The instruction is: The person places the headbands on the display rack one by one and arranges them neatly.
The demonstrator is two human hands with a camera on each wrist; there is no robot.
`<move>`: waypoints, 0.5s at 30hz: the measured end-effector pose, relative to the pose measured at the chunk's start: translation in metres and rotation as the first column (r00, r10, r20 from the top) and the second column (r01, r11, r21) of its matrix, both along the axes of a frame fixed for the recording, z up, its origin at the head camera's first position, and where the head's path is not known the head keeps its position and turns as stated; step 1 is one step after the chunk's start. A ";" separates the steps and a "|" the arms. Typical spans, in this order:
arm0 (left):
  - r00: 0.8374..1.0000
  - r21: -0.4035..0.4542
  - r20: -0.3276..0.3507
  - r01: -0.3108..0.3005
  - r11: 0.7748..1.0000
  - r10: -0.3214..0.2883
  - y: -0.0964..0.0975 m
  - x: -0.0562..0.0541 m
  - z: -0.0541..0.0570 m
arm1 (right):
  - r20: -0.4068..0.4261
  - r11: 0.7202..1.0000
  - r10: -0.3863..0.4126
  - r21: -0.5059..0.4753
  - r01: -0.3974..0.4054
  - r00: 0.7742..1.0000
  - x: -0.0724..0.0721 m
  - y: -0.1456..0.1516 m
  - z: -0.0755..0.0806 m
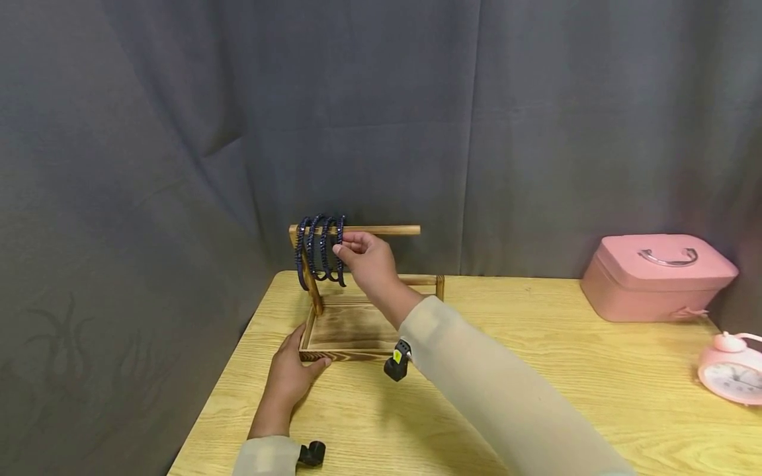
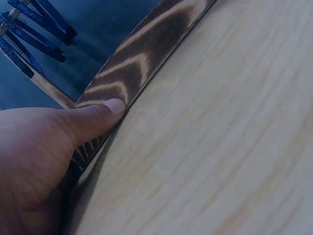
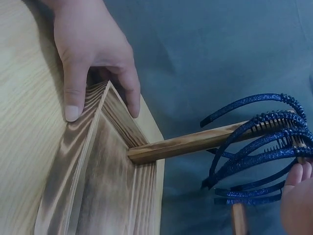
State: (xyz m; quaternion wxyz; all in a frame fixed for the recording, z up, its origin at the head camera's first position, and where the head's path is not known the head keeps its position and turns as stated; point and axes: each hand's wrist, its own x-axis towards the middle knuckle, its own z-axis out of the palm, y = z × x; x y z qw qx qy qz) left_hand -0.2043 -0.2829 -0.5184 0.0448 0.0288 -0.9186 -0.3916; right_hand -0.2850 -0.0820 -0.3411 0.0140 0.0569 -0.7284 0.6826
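Note:
Several dark blue, glittery headbands point(image 1: 311, 248) with comb teeth hang side by side on the wooden rod point(image 1: 389, 230) of a display stand. At the rightmost headband point(image 1: 340, 228), my right hand point(image 1: 374, 268) pinches its front between thumb and fingers, just below the rod. The stand has a slanted post point(image 3: 181, 143) and a shallow wooden tray base point(image 1: 351, 330). My left hand point(image 1: 290, 373) grips the tray's near left corner. Its thumb lies on the front wall point(image 2: 142, 54), and its other fingers go round the left side, as the right wrist view shows.
On the right of the wooden table point(image 1: 506, 370) stand a pink case point(image 1: 655, 281) with a silver handle and a pink alarm clock point(image 1: 732, 373), cut by the frame edge. A grey curtain point(image 1: 381, 132) hangs behind and along the left.

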 end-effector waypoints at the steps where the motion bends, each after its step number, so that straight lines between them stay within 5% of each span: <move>1: 1.000 -0.003 0.000 0.001 1.000 -0.001 -0.001 0.000 0.000 | -0.001 1.000 0.001 0.001 -0.001 1.000 0.000 0.000 0.000; 15: 1.000 -0.002 0.012 0.005 1.000 -0.005 -0.006 0.002 0.000 | -0.010 1.000 -0.012 0.015 0.013 1.000 0.001 -0.001 0.000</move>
